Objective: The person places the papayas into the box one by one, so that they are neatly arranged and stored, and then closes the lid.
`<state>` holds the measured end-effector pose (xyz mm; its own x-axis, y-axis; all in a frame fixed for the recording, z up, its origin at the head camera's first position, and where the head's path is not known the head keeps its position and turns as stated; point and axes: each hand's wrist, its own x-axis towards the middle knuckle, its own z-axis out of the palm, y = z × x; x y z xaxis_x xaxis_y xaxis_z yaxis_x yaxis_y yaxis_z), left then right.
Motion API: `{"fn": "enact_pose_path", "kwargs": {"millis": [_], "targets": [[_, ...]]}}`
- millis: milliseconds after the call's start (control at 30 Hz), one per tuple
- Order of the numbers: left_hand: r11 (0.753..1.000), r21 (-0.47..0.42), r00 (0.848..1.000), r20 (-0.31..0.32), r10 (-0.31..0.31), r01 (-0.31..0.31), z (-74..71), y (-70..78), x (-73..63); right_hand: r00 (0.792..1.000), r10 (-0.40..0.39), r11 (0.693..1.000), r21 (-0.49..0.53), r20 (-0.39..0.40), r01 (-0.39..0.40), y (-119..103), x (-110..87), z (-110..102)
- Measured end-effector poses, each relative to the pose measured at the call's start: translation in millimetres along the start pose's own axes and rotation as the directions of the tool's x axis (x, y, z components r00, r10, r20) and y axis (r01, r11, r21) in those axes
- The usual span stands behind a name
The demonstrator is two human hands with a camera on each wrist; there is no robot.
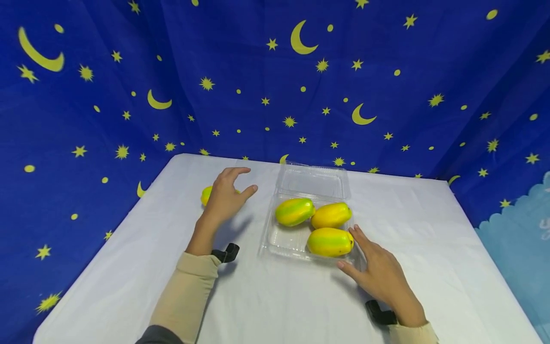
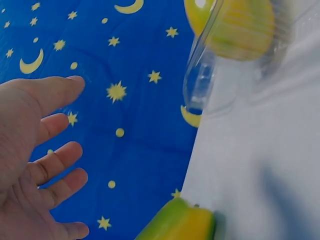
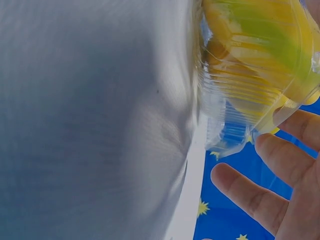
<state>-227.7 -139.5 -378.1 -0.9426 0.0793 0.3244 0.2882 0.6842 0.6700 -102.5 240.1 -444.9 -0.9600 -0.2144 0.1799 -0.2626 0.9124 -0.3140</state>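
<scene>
A clear plastic clamshell box (image 1: 283,237) lies on the table with its lid (image 1: 313,181) folded back. Inside it are three yellow-green, papaya-like fruits: one at the back left (image 1: 294,212), one at the back right (image 1: 332,215) and one at the front right (image 1: 330,242). Another such fruit (image 1: 206,195) lies on the table to the left, partly hidden behind my left hand (image 1: 225,198). That hand hovers with fingers spread and holds nothing. My right hand (image 1: 380,272) is at the box's right side, fingers (image 3: 285,157) loosely extended against or very close to its wall.
A white cloth covers the table (image 1: 275,306). Behind and beside it hangs a blue curtain (image 1: 240,57) with yellow moons and stars. A light blue panel (image 1: 515,253) shows at the right. Black straps (image 1: 227,253) sit at both wrists.
</scene>
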Motion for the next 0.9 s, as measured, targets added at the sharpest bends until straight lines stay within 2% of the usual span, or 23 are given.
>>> {"fn": "enact_pose_path", "kwargs": {"millis": [133,267,567,900], "targets": [[0.999,0.022,0.999,-0.001,-0.043,0.043,-7.6,-6.4,0.2,1.0,0.004,1.0,0.002,0.004,-0.004,-0.4,-1.0,-0.2],[0.995,0.04,0.995,0.026,-0.096,0.095,-12.7,-13.0,0.5,1.0,0.001,1.0,-0.001,-0.001,-0.001,-0.4,-1.0,-0.1],[0.986,0.05,0.983,0.074,-0.165,0.162,-17.8,-25.2,0.6,1.0,-0.004,1.0,-0.004,-0.004,0.004,0.5,-0.8,1.0],[0.983,0.101,0.979,0.115,-0.167,0.156,-20.7,-44.8,1.5,1.0,0.011,1.0,-0.007,0.009,-0.011,-0.2,-0.7,0.9]]}}
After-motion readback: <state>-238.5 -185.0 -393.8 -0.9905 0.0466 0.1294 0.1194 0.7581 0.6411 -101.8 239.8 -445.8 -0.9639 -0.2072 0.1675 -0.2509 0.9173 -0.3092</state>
